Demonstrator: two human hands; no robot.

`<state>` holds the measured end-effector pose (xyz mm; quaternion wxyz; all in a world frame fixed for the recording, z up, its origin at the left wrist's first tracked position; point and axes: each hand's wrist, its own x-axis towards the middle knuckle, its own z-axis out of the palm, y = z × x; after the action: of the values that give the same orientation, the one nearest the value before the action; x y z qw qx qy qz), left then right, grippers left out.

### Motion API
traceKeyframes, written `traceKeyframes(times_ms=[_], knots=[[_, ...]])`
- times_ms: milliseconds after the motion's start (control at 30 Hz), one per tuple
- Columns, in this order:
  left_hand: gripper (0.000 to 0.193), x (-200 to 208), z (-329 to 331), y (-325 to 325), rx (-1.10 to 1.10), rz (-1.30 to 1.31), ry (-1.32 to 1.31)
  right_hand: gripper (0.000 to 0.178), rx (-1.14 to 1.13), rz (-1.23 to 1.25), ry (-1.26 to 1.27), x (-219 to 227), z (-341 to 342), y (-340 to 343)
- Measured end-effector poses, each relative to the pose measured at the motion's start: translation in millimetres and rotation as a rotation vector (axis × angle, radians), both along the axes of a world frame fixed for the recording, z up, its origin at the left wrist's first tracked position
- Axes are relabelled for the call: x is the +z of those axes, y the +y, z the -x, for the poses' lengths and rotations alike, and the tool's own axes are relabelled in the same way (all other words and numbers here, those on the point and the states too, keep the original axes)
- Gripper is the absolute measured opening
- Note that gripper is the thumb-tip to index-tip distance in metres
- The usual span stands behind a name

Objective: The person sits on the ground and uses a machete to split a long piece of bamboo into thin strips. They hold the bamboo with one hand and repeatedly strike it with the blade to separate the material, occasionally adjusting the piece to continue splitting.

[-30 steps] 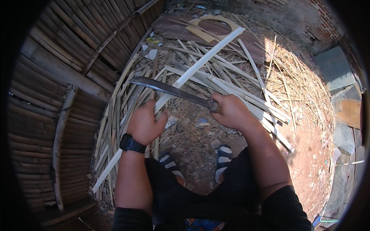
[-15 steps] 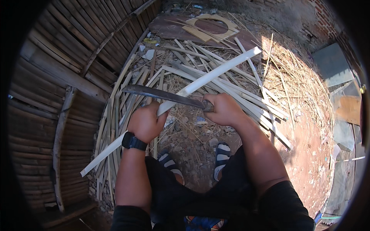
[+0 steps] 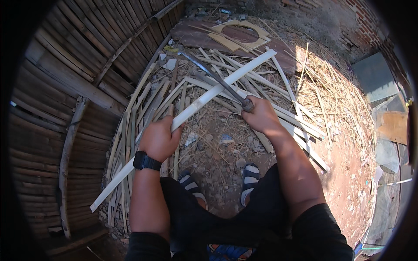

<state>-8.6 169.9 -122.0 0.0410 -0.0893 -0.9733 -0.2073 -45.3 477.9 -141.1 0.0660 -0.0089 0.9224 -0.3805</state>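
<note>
A long pale bamboo strip [image 3: 196,105] slants from the lower left to the upper right. My left hand [image 3: 159,138] is closed around it below its middle, with a dark watch [image 3: 146,161] on that wrist. My right hand [image 3: 261,115] grips the short handle of a machete [image 3: 222,81]. Its dark blade crosses the strip in its upper half and points to the far left, the tip catching light. The blade appears to touch the strip where they cross. Part of the strip is hidden under my left hand.
Several loose bamboo strips [image 3: 300,126] lie heaped on the ground ahead and to the left. A slatted bamboo wall [image 3: 48,143] stands on the left. Farther off lies a yellowish board with a round hole [image 3: 215,40]. Grey panels [image 3: 375,77] lean at the right; my sandalled feet [image 3: 250,180] are below.
The machete has slid farther up the strip, and its tip has swung away from me. My right hand has shifted slightly right; the strip's far end has moved left.
</note>
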Motion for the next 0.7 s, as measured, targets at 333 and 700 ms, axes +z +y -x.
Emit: traceKeyframes(times_ms=[333, 700], knots=[[0.030, -5.5, 0.2, -2.2, 0.000, 0.085, -0.017, 0.041, -0.111, 0.116, 0.003, -36.2, 21.1, 13.1], [0.030, -2.0, 3.7, -8.3, 0.016, -0.014, 0.019, 0.042, -0.189, 0.043, 0.176, -29.5, 23.0, 40.9]])
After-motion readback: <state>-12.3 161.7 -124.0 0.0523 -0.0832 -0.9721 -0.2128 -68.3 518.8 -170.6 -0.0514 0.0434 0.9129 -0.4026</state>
